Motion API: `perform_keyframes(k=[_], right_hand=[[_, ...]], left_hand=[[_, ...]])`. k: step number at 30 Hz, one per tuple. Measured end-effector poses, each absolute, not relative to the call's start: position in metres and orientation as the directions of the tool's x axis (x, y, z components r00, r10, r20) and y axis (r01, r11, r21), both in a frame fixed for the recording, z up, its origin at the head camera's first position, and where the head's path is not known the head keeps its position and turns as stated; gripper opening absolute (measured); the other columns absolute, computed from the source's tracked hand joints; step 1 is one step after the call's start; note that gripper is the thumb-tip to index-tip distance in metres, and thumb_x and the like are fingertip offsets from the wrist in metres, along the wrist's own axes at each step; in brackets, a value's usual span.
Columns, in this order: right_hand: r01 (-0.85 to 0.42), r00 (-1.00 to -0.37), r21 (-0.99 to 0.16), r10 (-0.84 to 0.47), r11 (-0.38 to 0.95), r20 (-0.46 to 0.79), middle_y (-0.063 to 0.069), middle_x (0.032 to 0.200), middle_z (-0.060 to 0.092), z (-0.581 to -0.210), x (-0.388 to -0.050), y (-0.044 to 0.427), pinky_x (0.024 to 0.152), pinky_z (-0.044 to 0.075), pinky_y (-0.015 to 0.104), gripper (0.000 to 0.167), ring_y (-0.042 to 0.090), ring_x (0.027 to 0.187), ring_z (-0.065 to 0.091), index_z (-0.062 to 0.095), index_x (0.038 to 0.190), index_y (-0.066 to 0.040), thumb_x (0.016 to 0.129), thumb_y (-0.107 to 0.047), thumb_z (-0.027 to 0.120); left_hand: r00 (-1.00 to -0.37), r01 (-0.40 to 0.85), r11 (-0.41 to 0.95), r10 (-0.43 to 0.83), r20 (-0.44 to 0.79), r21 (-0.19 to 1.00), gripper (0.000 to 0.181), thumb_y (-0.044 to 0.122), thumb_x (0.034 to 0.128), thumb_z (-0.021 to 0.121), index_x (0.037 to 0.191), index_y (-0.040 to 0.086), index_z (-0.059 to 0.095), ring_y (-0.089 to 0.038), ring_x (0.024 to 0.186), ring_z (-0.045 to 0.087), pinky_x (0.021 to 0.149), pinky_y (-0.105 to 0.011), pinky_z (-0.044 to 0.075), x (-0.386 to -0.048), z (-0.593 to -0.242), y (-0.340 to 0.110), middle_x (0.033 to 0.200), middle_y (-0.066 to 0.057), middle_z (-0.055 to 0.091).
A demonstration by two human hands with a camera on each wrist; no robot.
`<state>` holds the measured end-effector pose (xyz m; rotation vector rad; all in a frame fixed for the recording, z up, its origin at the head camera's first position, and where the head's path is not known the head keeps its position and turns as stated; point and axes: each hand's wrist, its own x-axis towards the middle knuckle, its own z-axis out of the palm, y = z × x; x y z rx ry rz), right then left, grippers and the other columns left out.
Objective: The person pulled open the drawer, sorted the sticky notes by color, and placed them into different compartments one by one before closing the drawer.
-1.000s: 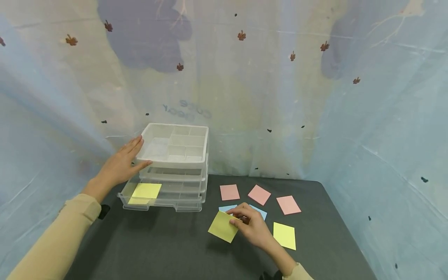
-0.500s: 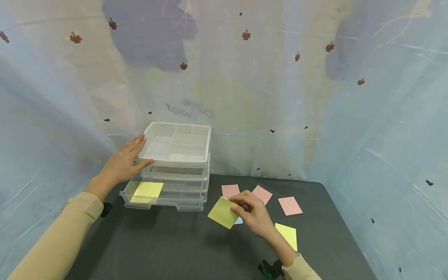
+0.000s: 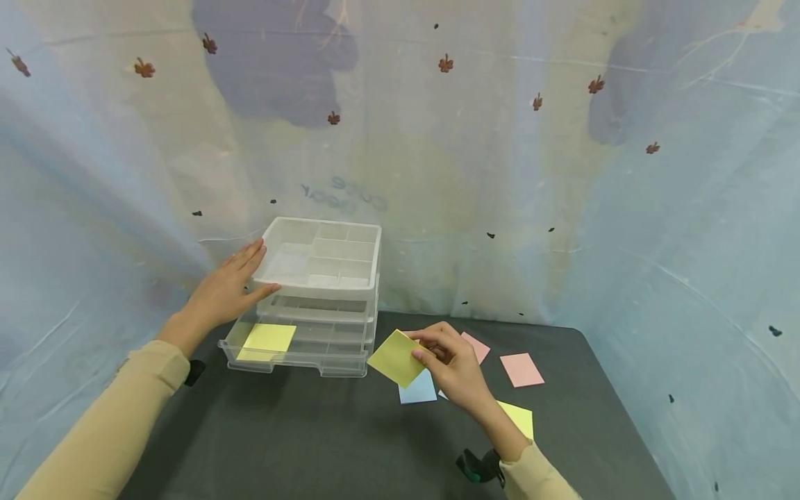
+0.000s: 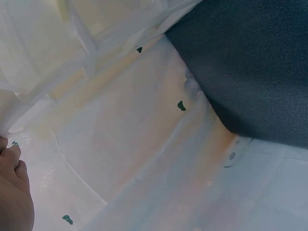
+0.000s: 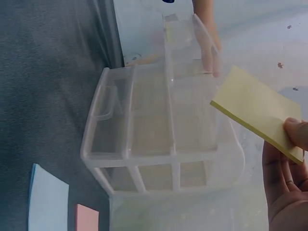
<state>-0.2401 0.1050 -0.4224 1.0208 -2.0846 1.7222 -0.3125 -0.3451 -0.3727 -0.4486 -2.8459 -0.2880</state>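
My right hand (image 3: 459, 371) pinches a yellow sticky note pad (image 3: 394, 360) between thumb and fingers, above the table and right of a clear plastic drawer unit (image 3: 315, 289). In the right wrist view the pad (image 5: 257, 106) is tilted, its thick edge showing. My left hand (image 3: 219, 297) rests on the unit's upper left side, fingers straight and thumb along the front. The bottom drawer (image 3: 340, 366) is pulled out, and another yellow sticky note pad (image 3: 267, 341) lies in its left part. Only the edge of the left hand (image 4: 14, 192) shows in the left wrist view.
On the dark table (image 3: 300, 444) lie a blue pad (image 3: 418, 390), a pink pad (image 3: 522, 370), a second pink pad (image 3: 478, 346) and a yellow pad (image 3: 520, 419). My right hand and forearm partly cover some. A patterned curtain (image 3: 437, 173) hangs behind and beside the table.
My right hand has lifted the yellow sticky note pad up and away from the table, uncovering more of the blue pad. The left hand stays on the drawer unit; the view shifts slightly.
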Motion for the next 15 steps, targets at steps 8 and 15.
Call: perform_keyframes(k=[8,15], right_hand=[[-0.650,-0.723,-0.759,-0.352,0.050,0.595,0.014,0.107,0.062,-0.408,-0.244,0.094,0.081,0.063,0.024,0.026,0.016,0.093,0.067,0.075,0.119,0.000,0.094,0.006,0.072],[-0.656,-0.704,-0.755,-0.361,0.000,0.612,0.016,0.108,0.062,-0.398,-0.250,0.082,0.083,0.063,0.027,0.025,0.021,0.097,0.067,0.075,0.119,0.002,0.094,0.006,0.071]], left_hand=[[-0.924,0.322,0.933,0.271,0.271,0.163,0.096,0.055,0.1036,0.058,0.167,0.003,0.008,-0.041,0.159,0.009,0.128,-0.059,0.013,-0.311,-0.374,-0.346,0.175,-0.014,0.003],[-0.922,0.322,0.934,0.273,0.274,0.155,0.096,0.056,0.1036,0.057,0.167,0.004,0.008,-0.042,0.159,0.010,0.128,-0.060,0.015,-0.312,-0.373,-0.345,0.175,-0.014,0.004]])
